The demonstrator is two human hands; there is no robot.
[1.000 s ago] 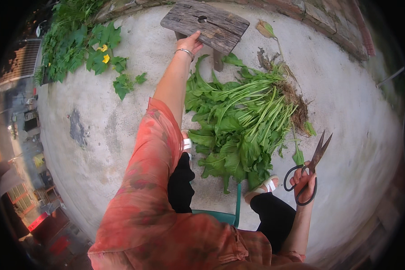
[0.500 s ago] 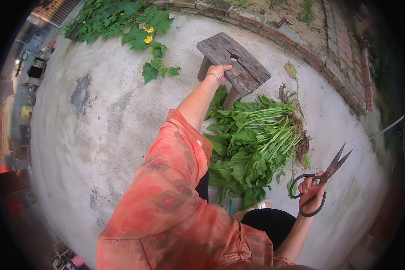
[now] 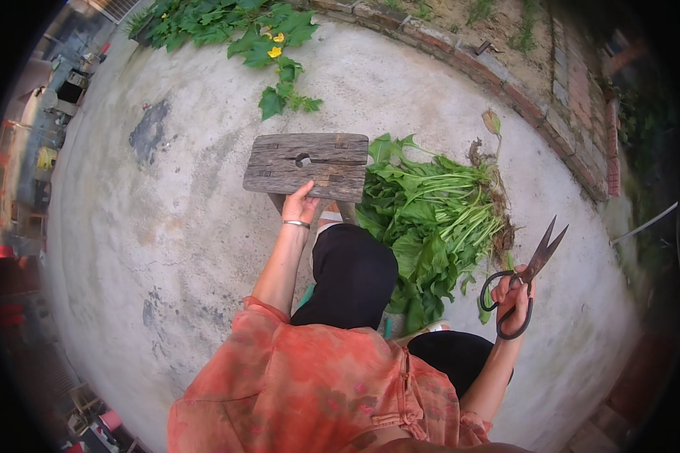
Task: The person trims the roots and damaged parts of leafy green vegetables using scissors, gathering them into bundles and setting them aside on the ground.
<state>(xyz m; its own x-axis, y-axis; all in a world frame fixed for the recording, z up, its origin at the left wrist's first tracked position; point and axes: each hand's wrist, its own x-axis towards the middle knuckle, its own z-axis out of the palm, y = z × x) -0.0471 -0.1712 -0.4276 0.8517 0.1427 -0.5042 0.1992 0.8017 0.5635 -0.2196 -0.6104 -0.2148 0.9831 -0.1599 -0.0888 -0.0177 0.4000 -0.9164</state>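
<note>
concrete; stool in left hand (right hand: scissors)

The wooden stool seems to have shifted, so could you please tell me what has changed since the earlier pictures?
The wooden stool has moved leftward and nearer the person, from beyond the leafy greens to their left. Nothing was newly grasped or released: the left hand still grips the stool, the right hand the scissors. The greens stayed on the ground.
</note>
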